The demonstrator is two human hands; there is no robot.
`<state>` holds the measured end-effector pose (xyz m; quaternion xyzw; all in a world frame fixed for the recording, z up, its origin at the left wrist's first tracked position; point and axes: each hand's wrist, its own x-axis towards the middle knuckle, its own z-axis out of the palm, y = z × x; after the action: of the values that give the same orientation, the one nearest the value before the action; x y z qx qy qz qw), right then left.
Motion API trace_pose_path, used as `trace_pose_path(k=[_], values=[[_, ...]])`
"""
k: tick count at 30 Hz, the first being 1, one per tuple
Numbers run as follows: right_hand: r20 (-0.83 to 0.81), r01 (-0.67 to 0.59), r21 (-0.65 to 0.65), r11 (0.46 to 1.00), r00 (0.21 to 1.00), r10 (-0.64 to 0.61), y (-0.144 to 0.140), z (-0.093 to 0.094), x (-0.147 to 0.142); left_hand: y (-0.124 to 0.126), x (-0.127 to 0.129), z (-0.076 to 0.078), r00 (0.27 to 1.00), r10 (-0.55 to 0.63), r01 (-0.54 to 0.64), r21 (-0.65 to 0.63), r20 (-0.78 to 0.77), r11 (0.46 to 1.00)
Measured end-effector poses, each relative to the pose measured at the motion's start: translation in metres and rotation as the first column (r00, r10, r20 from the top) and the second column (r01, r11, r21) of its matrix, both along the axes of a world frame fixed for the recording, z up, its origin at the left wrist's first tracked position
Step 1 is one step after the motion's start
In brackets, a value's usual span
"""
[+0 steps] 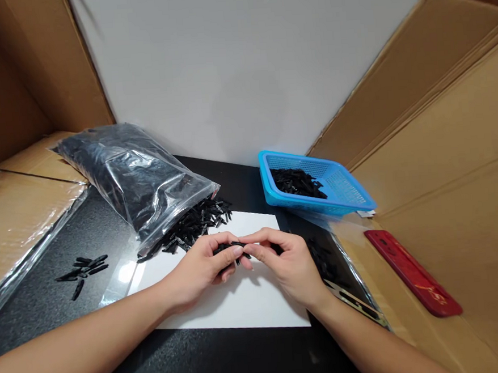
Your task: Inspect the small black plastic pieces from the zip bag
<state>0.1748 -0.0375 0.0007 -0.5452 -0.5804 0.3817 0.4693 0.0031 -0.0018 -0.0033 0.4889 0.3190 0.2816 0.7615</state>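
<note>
Over a white sheet (240, 309), my left hand (199, 266) is closed around several small black elongated pieces (225, 248). My right hand (286, 258) meets it, thumb and forefinger pinched at the end of one of these pieces; the fingers partly hide it. Just behind my left hand, a loose pile of the same black pieces (196, 221) spills from the mouth of a clear plastic bag (132, 172) filled with more of them.
A blue basket (348, 205) with black pieces inside stands back right. Several black pieces (82, 269) lie at left; others (322, 258) lie beyond my right wrist. A flat metal piece (355, 301) and a red case (412, 271) are at right. Cardboard walls (454, 138) flank the table.
</note>
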Motion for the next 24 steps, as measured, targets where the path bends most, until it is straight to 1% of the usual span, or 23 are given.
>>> trace_pose_path(k=[4,8,11,14,16,19,21,24], values=[[-0.035,0.064,0.001,0.998,0.997,-0.064,0.0013,0.0026,0.0016,0.0012,0.0008,0.0022,1.000,0.013,-0.012,-0.048,0.013,0.999],[-0.130,0.077,-0.015,0.997,0.988,-0.079,0.0030,0.0010,0.0032,0.0013,0.0003,0.0047,1.000,0.011,-0.011,-0.065,0.011,0.998],[-0.238,0.052,-0.072,0.996,0.969,-0.068,0.0033,-0.0031,0.0031,0.0005,-0.0003,0.0062,1.000,0.009,-0.009,-0.080,-0.011,0.997],[-0.357,-0.014,-0.144,0.989,0.933,-0.039,0.0033,-0.0060,0.0027,-0.0001,-0.0002,0.0067,1.000,0.004,-0.005,-0.096,-0.008,0.995],[-0.379,-0.033,-0.153,0.988,0.925,-0.028,0.0035,-0.0066,0.0027,-0.0002,0.0004,0.0065,1.000,0.005,-0.006,-0.093,-0.006,0.996],[-0.304,0.003,-0.110,0.994,0.952,-0.036,0.0034,-0.0063,0.0023,-0.0003,0.0017,0.0054,1.000,0.006,-0.008,-0.087,-0.019,0.996],[-0.216,0.025,-0.066,0.998,0.976,-0.038,0.0029,-0.0059,0.0014,-0.0006,0.0023,0.0048,1.000,-0.001,-0.001,-0.091,-0.020,0.996],[-0.053,0.019,0.012,1.000,0.998,-0.019,0.0029,-0.0046,0.0020,-0.0011,0.0023,0.0052,1.000,-0.006,0.005,-0.090,-0.011,0.996]])
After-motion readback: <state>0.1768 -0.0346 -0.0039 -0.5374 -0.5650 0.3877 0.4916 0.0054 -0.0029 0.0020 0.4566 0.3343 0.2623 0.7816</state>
